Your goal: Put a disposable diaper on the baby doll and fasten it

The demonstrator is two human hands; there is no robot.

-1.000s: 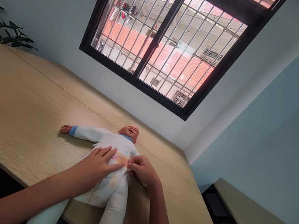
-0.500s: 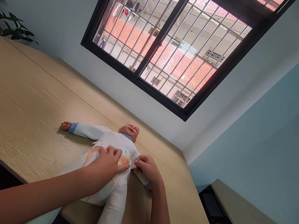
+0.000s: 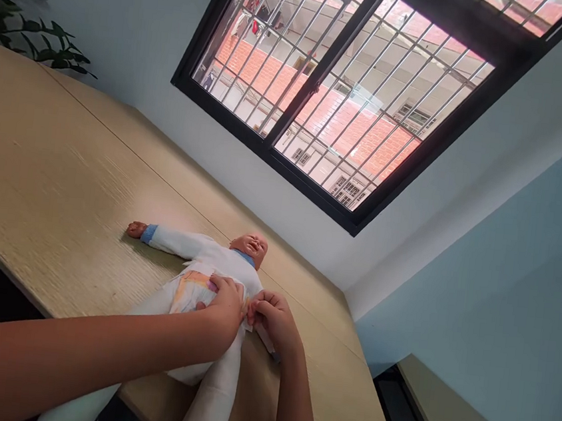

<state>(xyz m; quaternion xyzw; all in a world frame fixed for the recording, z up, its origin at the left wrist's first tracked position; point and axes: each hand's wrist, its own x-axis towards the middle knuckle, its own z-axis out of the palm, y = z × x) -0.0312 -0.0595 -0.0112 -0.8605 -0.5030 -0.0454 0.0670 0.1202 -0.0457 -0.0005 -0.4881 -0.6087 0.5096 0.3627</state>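
A baby doll in a white suit with blue cuffs lies on its back on the wooden table, one arm stretched to the left. Around its hips is a white diaper with an orange printed band. My left hand rests over the diaper front, its fingers bent against the material and partly hidden. At the diaper's side edge, my right hand is closed in a pinch on the diaper's side tab. Both hands nearly touch there. The doll's legs extend toward me past the table's front edge.
The table runs along the wall under a barred window. A leafy plant stands at the back left. Another wooden surface with a dark side is at the lower right.
My left hand has turned and shifted right, its fingers now by the diaper's side edge near my right hand. My right hand stays pinched there. The view has shifted slightly.
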